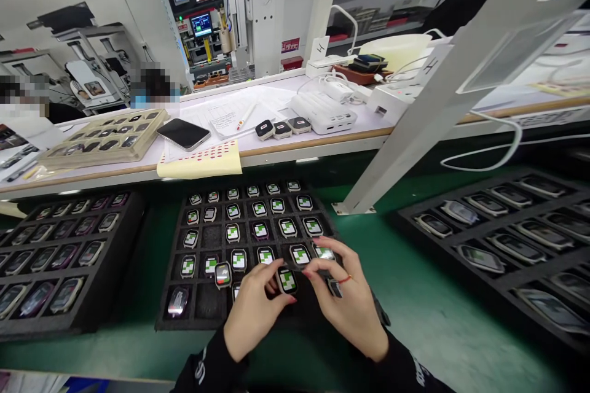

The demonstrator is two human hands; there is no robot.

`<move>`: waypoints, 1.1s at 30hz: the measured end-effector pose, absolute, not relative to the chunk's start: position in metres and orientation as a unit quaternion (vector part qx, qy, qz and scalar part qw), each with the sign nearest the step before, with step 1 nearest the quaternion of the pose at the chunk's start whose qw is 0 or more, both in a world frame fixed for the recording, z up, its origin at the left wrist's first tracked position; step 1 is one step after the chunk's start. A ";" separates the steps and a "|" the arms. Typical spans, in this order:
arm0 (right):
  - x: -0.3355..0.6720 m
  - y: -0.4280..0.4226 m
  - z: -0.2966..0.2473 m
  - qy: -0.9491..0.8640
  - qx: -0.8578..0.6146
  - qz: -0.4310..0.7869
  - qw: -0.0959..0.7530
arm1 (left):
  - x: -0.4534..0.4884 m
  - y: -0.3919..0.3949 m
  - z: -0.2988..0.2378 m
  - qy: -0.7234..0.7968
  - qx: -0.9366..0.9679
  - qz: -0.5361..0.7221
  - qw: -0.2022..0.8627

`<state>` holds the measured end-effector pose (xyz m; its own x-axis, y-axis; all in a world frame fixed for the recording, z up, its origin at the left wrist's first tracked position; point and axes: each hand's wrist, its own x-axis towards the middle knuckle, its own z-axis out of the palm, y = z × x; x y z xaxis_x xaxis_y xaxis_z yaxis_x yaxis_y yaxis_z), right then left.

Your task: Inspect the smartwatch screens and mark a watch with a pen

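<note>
My left hand [256, 302] pinches a square smartwatch body [288, 281] without a strap; its lit screen shows green and white blocks. Close to the watch's upper right edge, my right hand [351, 299] has its fingers bent together. What they grip there, perhaps something thin, is too small to make out. Both hands are over a black foam tray [209, 307] with rows of similar lit watches. One watch [222, 274] lies across a divider, overlapping its neighbour's slot. A watch in a clear wrap [177, 302] sits in the front left slot. My hands hide part of the tray's front right.
More black trays of watches stand left [92, 313] and right [415, 239] on the green bench [369, 233]. A slanted white post [391, 159] rises behind my right hand. The raised shelf holds a phone [184, 134], a beige tray [152, 141] and a white charger [322, 113].
</note>
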<state>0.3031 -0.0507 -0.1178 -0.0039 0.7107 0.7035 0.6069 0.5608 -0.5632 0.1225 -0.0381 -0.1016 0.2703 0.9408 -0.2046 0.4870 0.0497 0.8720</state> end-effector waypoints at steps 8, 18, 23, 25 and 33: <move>0.302 -0.056 -0.126 -0.688 -0.444 0.058 0.572 | 0.119 -0.048 -0.093 0.548 0.678 0.260 0.415; 0.282 -0.066 -0.126 -0.700 -0.391 0.117 0.586 | 0.120 -0.040 -0.080 0.539 0.551 0.346 0.535; 0.282 -0.067 -0.120 -0.705 -0.374 0.131 0.587 | 0.118 -0.040 -0.087 0.537 0.538 0.347 0.550; 0.282 -0.068 -0.119 -0.702 -0.369 0.140 0.593 | 0.118 -0.040 -0.089 0.535 0.537 0.350 0.550; 0.278 -0.064 -0.119 -0.691 -0.351 0.161 0.611 | 0.120 -0.041 -0.091 0.533 0.548 0.376 0.524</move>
<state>0.2780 -0.0643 -0.1193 -0.0058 0.6822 0.7311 0.2885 0.7012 -0.6520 0.1196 -0.0410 -0.0914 0.1493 0.9778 -0.1468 0.1897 0.1174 0.9748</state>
